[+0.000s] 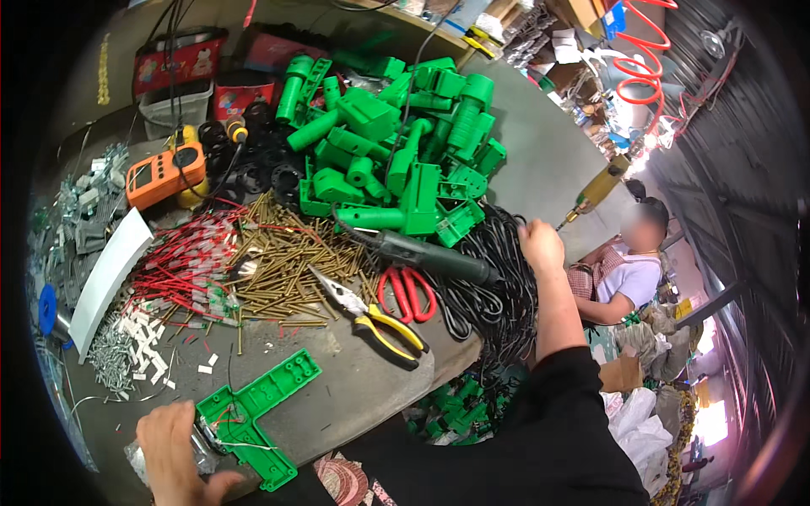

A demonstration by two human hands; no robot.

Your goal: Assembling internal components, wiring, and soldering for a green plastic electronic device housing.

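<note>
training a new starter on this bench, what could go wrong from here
The open green housing lies at the near edge of the table, so a nudge from the left hand might tip it off. The thin wires lying loose across it could snag or get pinched. Beside the right hand, the black cables are tangled, so pulling one might drag others.
</note>
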